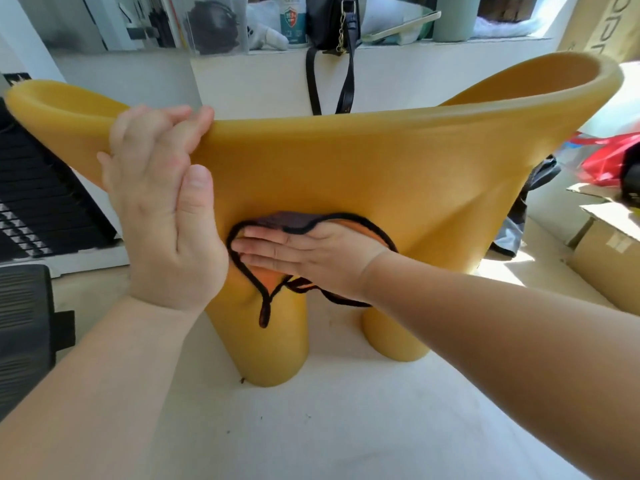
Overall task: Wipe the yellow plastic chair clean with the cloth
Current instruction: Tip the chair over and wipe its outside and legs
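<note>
On the pale floor (329,427): yellow plastic chair (363,161), up on its stubby round legs, wide curved rim on top, broad near face turned toward the camera
Left hand (162,202): up at the left end of the chair's top rim; grip wrapped over the rim edge, thumb laid along the near face
Right hand (311,254): lower middle of that same face, just above the legs; grip spread flat, fingers straight and side by side, pointing left, pressing the cloth onto the plastic
Cloth (268,278): orange with black edging, pinned between the right palm and the chair; sticks out above and below the hand, with a darker greyish patch up top and a loop of black trim dangling over the leg nearer the left hand
Ledge (259,74): behind the chair, pretty cluttered tbh
Black bag (329,19): sits on the ledge, strap hanging down the wall behind the chair's rim
Bottle (292,19): white with a teal label, just left of the bag
Cardboard box (602,251): on the floor to the right, near the chair's right side
Red bag (606,157): further back on the right, beyond the box
Black slatted panel (41,188): far left, low down, past the left hand
</note>
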### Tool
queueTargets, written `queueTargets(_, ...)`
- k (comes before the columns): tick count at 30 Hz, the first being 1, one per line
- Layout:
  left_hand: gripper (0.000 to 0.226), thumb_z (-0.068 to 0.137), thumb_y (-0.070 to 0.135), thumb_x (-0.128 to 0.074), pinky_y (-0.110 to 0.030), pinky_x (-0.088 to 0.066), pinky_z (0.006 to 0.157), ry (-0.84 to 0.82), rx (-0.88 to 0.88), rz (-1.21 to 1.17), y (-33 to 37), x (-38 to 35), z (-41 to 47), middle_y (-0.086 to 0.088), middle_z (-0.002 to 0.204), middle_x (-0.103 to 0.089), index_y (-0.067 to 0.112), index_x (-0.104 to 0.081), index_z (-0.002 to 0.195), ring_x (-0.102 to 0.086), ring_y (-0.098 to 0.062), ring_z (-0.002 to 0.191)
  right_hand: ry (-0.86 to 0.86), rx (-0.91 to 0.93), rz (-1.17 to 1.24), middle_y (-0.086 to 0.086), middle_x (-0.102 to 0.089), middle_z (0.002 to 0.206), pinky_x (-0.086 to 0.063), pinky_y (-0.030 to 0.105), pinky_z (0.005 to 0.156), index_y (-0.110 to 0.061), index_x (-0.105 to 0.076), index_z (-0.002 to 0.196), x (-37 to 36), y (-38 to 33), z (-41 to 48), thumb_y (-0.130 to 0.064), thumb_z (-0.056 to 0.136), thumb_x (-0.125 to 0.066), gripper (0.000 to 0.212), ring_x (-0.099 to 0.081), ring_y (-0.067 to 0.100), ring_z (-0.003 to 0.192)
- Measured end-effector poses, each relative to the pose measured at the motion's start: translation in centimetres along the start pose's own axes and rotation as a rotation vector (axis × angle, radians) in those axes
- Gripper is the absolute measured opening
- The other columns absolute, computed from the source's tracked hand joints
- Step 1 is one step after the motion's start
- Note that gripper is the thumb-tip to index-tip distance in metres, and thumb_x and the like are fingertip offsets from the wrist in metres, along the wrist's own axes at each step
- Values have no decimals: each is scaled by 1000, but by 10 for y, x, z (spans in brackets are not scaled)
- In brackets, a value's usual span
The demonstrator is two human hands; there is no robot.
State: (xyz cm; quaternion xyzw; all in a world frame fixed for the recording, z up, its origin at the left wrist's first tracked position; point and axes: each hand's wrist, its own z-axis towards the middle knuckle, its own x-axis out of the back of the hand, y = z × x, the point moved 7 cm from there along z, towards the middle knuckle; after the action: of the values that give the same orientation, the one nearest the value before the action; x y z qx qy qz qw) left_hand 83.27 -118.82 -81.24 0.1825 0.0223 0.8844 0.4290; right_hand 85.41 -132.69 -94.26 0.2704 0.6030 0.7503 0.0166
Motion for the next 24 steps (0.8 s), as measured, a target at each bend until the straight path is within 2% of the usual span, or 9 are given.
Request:
queueTargets(4, 53, 98, 24, -32, -69, -22, 111, -58, 34, 29, -9, 1, -9, -22, 142, -50, 2, -51, 142, -34, -44, 141, -87, 36, 30, 4, 12, 170, -28, 32, 118, -3, 7, 160, -15, 22, -81, -5, 102, -17, 63, 4, 18, 157)
queueTargets(7, 57, 92, 21, -35, -70, -18, 113, -85, 47, -2, -6, 1, -9, -21, 145, -48, 1, -50, 143, -30, -44, 144, -138, 1, 125, 2, 11, 171, -17, 38, 124, -9, 2, 162, -27, 45, -130, -2, 97, -22, 70, 5, 21, 157)
queueTargets(9, 59, 89, 21, -37, -68, -18, 114, -72, 81, -21, -3, 1, -9, -20, 145, -47, 1, -51, 143, -29, -42, 145, -112, 6, 127, 2, 8, 171, -15, 38, 126, -9, -1, 162, -20, 55, -124, -4, 99, -25, 68, 3, 21, 157)
queueTargets(11, 59, 87, 20, -37, -67, -18, 115, -51, 96, -38, 0, 1, -8, -20, 145, -48, 1, -52, 142, -28, -41, 145, -26, 12, 46, 2, 1, 171, -25, 35, 124, -8, -6, 162, -2, 52, -86, -6, 100, -30, 67, -5, 21, 157)
queueTargets(14, 58, 85, 18, -38, -67, -20, 114, -38, 68, -35, 0, 3, -6, -21, 141, -50, 1, -54, 139, -33, -43, 142, 152, -62, 65, -5, -24, 168, -31, 31, 119, -14, -29, 160, 22, 33, -16, -9, 105, -30, 55, -23, 13, 153)
queueTargets(17, 58, 84, 19, -37, -68, -22, 112, -29, 56, -23, -1, 2, -4, -21, 138, -52, 2, -55, 136, -35, -44, 140, 296, -121, 119, -6, -50, 153, -27, 33, 120, -18, -64, 136, 32, 30, 19, -13, 105, -41, 39, -39, 14, 147)
queueTargets(19, 57, 84, 19, -37, -69, -22, 111, -24, 52, -11, -1, 1, -4, -22, 137, -52, 2, -55, 135, -37, -45, 139, 293, -93, 112, -2, -57, 146, -30, 35, 121, -19, -73, 121, 35, 36, 13, -15, 104, -46, 32, -45, 19, 143)
queueTargets(21, 58, 83, 20, -38, -70, -23, 110, -6, 53, 2, -3, 0, -4, -23, 136, -53, 2, -56, 135, -37, -45, 138, 290, -71, 104, -2, -58, 145, -38, 34, 115, -18, -71, 124, 36, 45, -10, -16, 105, -48, 31, -48, 18, 140)
queueTargets(24, 58, 84, 21, -39, -70, -25, 109, -4, 48, 36, -7, -2, -6, -24, 138, -52, -1, -57, 134, -37, -45, 138, 282, -171, 5, -3, -53, 151, -41, 32, 111, -18, -51, 149, 39, 66, -52, -21, 103, -53, 46, -48, 15, 140)
